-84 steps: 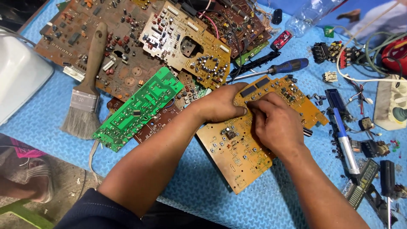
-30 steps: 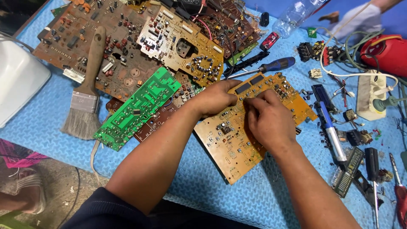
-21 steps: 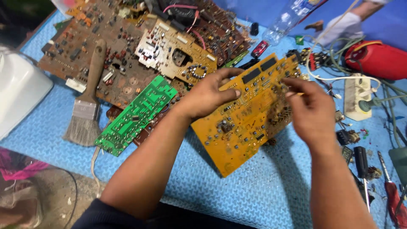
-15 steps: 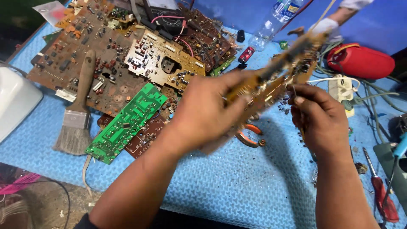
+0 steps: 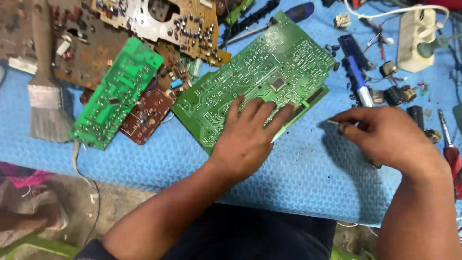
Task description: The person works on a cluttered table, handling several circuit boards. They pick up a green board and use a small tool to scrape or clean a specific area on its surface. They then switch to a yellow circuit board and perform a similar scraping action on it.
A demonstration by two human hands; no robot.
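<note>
Bench cover: blue foam mat [image 5: 308,178] with a fine woven pattern, soft looking, with small dark crumbs scattered between your two hands.
Main board: large green circuit board [image 5: 260,79] lies with the solder side up, flat on the mat, tilted diagonally in the middle of the bench. Its surface is glossy green with many tiny silver solder dots and one small square chip near the middle.
Left hand: your left hand [image 5: 248,139] rests flat and open, palm down, with the fingers spread on the lower edge of the large green circuit board. It presses, it does not grip.
Right hand: your right hand [image 5: 385,137] hovers over the mat to the right of the board. Thumb and forefinger are pinched together on a small pale part [image 5: 333,122]; what kind of part, I cannot tell.
Progress: I judge that one small piece is already off the board and in your fingers. The board itself is not yet put aside, and the other boards wait untouched.
Other boards: narrow green board [image 5: 118,94], a small dark red board [image 5: 147,115], and brown and beige boards [image 5: 159,21] with many components are piled at the upper left.
Tools: flat paintbrush [image 5: 45,96] with grey bristles lies at the left; blue-handled screwdriver [image 5: 269,21] behind the main board; red-handled screwdriver [image 5: 450,151] at the right edge.
Right clutter: white power strip [image 5: 414,36] and small loose components.
</note>
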